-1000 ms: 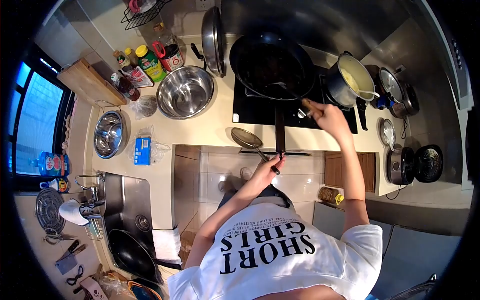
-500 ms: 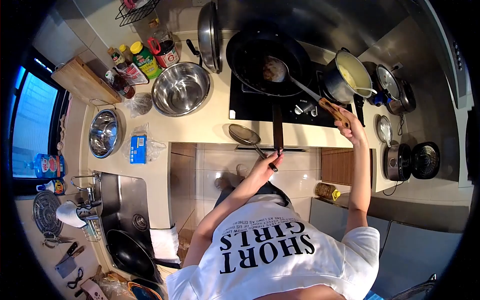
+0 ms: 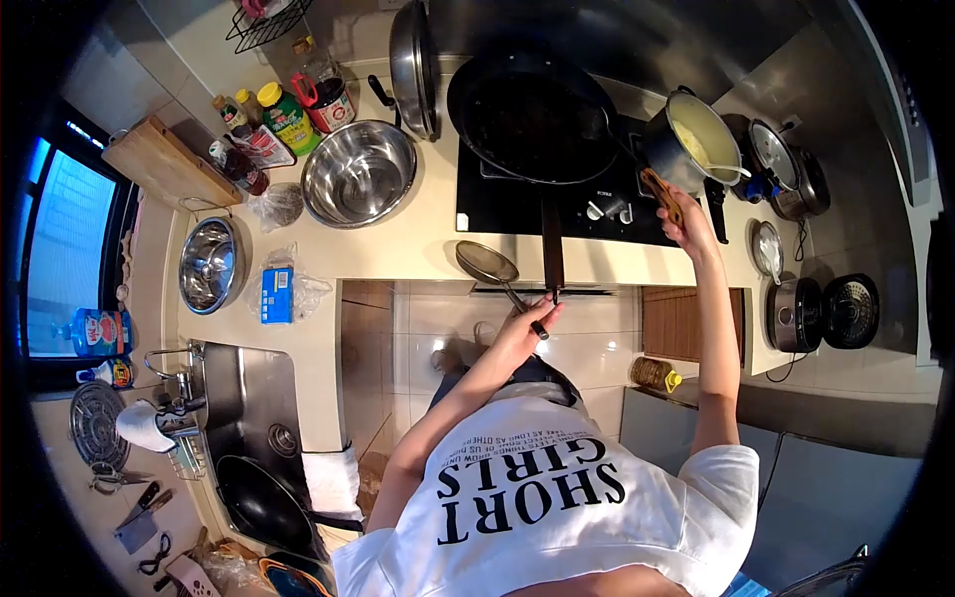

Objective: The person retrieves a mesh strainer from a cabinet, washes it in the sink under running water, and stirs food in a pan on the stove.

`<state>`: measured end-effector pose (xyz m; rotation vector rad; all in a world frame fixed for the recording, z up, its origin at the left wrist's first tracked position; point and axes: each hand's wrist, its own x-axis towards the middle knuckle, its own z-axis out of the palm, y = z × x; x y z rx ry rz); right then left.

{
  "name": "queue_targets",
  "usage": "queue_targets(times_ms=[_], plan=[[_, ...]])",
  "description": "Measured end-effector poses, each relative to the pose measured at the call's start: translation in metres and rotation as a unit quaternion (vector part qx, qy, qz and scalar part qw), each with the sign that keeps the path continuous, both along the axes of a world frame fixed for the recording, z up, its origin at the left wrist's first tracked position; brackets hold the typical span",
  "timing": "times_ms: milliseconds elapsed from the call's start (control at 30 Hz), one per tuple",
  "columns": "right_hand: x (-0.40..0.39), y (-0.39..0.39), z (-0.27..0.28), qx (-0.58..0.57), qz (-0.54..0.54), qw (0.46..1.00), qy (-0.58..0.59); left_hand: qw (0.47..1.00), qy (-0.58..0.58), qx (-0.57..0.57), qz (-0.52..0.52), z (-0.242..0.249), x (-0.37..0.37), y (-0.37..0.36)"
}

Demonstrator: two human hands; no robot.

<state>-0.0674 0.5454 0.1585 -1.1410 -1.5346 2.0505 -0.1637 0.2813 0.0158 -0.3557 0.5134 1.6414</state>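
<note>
My right hand (image 3: 688, 231) is closed round the wooden handle of a ladle (image 3: 661, 191); the ladle's head is dark and hard to make out at the right side of the black wok (image 3: 527, 119). My left hand (image 3: 530, 323) holds the handle of a small strainer (image 3: 487, 262) and touches the end of the wok's long handle (image 3: 552, 249). The strainer hangs over the counter's front edge. The wok sits on the black stove (image 3: 587, 214). Right of it stands a metal pot (image 3: 686, 139) with pale yellow contents and a white spoon handle on its rim.
Left of the stove are a large steel bowl (image 3: 359, 174), a smaller bowl (image 3: 211, 266), a blue packet (image 3: 277, 296) and several bottles. A sink (image 3: 244, 398) with another pan (image 3: 264, 497) lies at the lower left. An oil bottle (image 3: 655, 374) stands near the cabinets.
The ladle's head, earlier over the middle of the wok with pale content in it, has moved right and darkened. My right hand has shifted slightly up and left. My left hand has barely moved.
</note>
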Motion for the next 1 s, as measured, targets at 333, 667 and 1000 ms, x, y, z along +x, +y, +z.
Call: queue_targets(times_ms=[333, 667, 1000], plan=[[-0.047, 0.011, -0.023, -0.192, 0.048, 0.980, 0.030, 1.000, -0.020, 0.005, 0.018, 0.001, -0.004, -0.003], [-0.068, 0.008, -0.053, -0.536, 0.019, 0.805, 0.253, 1.000, 0.005, 0.011, -0.002, 0.005, -0.011, -0.008], [-0.052, -0.006, -0.070, -0.544, 0.053, 0.774, 0.320, 0.999, 0.036, 0.031, -0.015, 0.006, -0.016, -0.016]])
